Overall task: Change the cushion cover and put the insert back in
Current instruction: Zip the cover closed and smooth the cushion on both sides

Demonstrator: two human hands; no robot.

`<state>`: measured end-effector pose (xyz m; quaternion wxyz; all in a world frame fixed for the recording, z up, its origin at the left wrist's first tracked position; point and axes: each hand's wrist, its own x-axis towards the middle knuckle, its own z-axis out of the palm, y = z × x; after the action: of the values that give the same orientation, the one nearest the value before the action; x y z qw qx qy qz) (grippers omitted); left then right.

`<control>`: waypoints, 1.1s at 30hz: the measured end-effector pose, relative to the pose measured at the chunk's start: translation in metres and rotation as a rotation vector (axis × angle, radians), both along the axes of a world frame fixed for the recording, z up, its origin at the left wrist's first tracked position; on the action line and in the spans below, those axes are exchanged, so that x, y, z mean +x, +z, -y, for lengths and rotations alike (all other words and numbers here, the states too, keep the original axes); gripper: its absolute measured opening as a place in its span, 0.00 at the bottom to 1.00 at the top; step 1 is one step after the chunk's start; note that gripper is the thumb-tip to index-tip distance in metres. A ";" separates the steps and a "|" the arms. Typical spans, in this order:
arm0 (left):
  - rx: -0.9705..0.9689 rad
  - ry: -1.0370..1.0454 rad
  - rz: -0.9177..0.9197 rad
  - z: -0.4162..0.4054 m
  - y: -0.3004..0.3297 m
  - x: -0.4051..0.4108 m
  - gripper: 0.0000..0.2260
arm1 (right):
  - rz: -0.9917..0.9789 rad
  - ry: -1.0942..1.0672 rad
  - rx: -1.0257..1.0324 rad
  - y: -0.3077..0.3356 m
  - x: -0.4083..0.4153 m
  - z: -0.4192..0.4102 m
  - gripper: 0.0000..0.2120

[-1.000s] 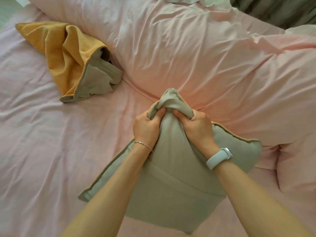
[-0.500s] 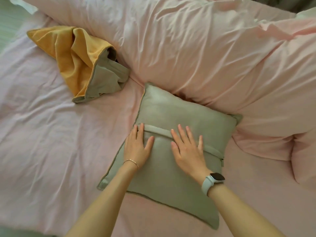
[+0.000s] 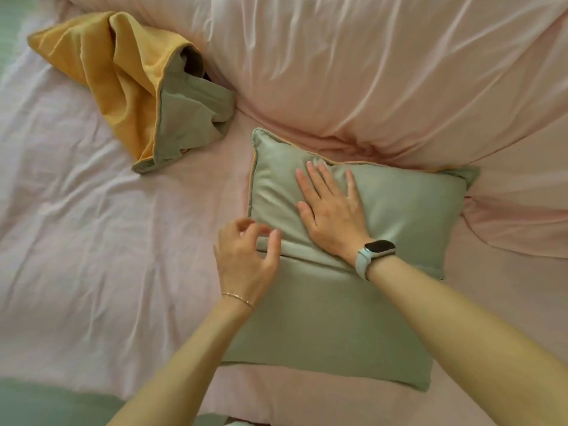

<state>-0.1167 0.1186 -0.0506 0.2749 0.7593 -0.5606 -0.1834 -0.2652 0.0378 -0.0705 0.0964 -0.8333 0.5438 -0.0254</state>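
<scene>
A sage-green cushion with thin yellow piping lies flat on the pink bed, its flap seam running across the middle. My right hand lies flat on the cushion's upper half, fingers straight and spread, a pale watch on the wrist. My left hand hovers at the cushion's left edge by the seam, fingers loosely curled and blurred, holding nothing that I can see. A second cover, yellow outside and green inside, lies crumpled at the upper left.
A big pink duvet is heaped along the back and right, touching the cushion's far edge. Wrinkled pink sheet spreads to the left. A green floor strip shows at the bottom left past the bed's edge.
The cushion went from being gripped at its corner to lying flat. Since half a second ago my right hand slid up onto the upper half and my left hand lifted off toward the left edge.
</scene>
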 end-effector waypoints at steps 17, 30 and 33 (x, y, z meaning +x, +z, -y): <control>0.209 0.112 0.267 0.129 -0.143 -0.013 0.21 | 0.108 0.095 -0.250 -0.120 0.019 0.105 0.24; 0.203 -0.007 0.078 0.061 -0.052 -0.011 0.22 | 0.491 -0.140 0.017 0.019 0.002 0.011 0.17; 0.327 0.102 0.099 0.042 -0.018 -0.006 0.15 | 0.441 -0.469 -0.206 0.040 -0.040 -0.053 0.16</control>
<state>-0.1229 0.0761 -0.0687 0.1289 0.8295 -0.4968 -0.2203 -0.3050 0.0909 -0.0302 0.1184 -0.6652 0.6813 -0.2815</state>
